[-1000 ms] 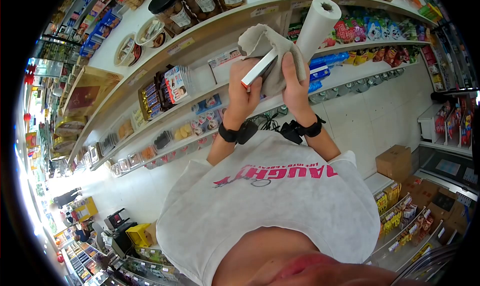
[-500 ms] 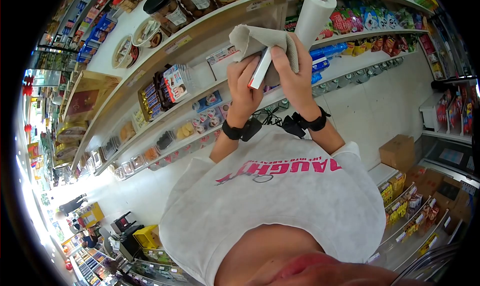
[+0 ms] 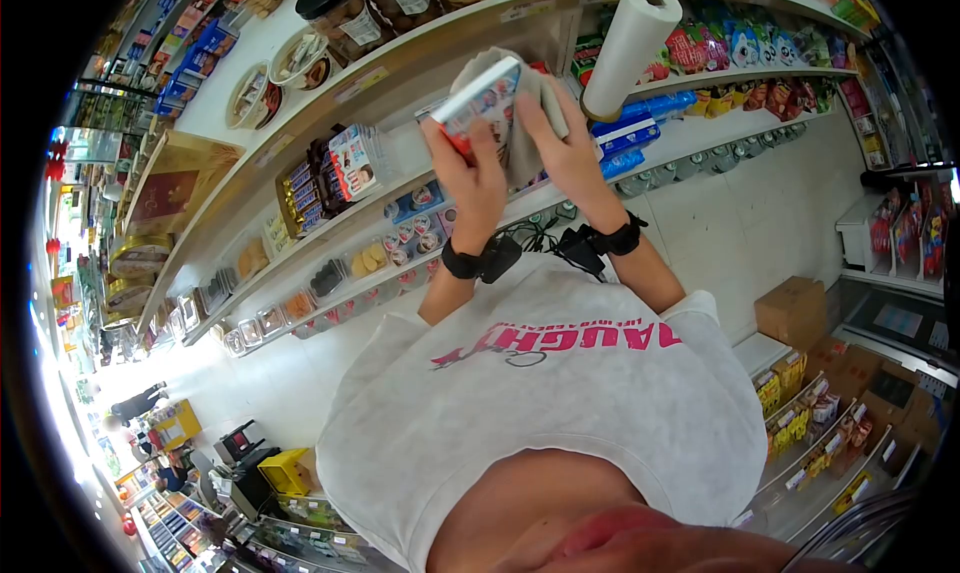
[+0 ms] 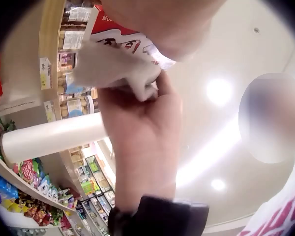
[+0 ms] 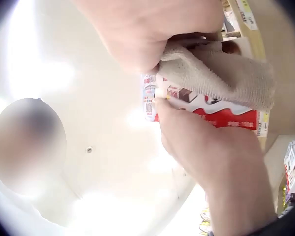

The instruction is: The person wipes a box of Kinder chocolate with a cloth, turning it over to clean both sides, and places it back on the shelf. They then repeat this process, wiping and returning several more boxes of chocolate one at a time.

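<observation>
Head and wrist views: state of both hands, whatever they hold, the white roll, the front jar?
Left hand: gripping the box
Right hand: holding the cloth
Box: held tilted, no open flap visible
Cloth: bunched, against the box
White roll: wound up, held by neither hand
Front jar: black lid on

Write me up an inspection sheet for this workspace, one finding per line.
Surface: tiered shelf, stocked with packaged goods; the work is handheld.
Job's things: red-and-white box; beige ribbed cloth against it.
Clutter: white roll in front of the shelf; dark-lidded jar on top.
Hands: one hand grips the box; the other hand holds the cloth.
Cables: dark cables between the wrists.
Surroundings: brown carton, yellow crate, people in the background.
</observation>
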Tool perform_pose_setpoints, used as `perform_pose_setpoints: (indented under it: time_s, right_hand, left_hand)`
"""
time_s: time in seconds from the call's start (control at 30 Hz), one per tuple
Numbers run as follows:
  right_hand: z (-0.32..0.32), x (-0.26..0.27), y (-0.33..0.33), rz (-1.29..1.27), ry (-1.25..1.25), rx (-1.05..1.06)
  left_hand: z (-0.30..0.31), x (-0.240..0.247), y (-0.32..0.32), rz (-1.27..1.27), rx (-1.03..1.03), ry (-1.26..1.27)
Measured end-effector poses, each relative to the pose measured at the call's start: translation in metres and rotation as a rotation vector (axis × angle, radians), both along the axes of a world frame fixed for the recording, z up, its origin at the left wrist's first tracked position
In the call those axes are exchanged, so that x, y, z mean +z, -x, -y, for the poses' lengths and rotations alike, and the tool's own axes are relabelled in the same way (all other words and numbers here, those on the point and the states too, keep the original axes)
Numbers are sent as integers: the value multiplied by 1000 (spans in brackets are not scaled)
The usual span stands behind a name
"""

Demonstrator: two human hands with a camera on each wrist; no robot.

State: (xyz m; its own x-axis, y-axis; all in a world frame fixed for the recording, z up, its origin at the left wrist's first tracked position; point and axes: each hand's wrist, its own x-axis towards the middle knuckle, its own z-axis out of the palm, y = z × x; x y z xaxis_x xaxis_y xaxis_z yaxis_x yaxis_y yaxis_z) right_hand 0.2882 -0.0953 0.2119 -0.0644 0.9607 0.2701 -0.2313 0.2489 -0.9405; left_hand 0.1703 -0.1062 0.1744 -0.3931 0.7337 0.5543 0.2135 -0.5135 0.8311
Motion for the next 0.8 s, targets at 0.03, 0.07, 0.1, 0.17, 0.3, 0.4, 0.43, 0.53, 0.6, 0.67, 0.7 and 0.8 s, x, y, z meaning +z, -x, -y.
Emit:
perform_pose_setpoints:
  time_s: [0.03,0.07,0.1,0.17,0.3,0.4,0.43,0.53,0.6,0.67,0.7,0.8]
  right_hand:
    - [-2,-10,1,63,1,9]
    - [-3,-18,0,91,7,25]
    - [-4,-24,-1,122,33,60]
    - [-4,-33,-5,185,86,132]
    - [-3,-26,-6,180,39,180]
    - [2,-25,-4,214,-15,137]
    - [2,-25,-4,243,-45,127]
    - [5,-24,0,277,-114,94]
    - [9,-21,7,238,-135,65]
    - [9,-25,14,212,-117,100]
    - [9,-27,17,200,-107,118]
    - [2,-26,29,342,-354,-100]
  left_hand:
    - [-4,4,4,33,12,14]
    - [-8,8,11,65,25,29]
    - [-11,12,16,98,39,42]
    - [-13,17,19,162,11,41]
    - [-21,20,18,191,16,-79]
    - [-23,16,17,169,68,-119]
    - [-23,13,17,157,91,-114]
    - [-25,4,26,-181,288,-56]
    - [-25,3,25,-231,228,-5]
    - [-23,5,19,-122,58,82]
    - [-19,6,15,13,-79,143]
    - [-10,9,4,418,-486,316]
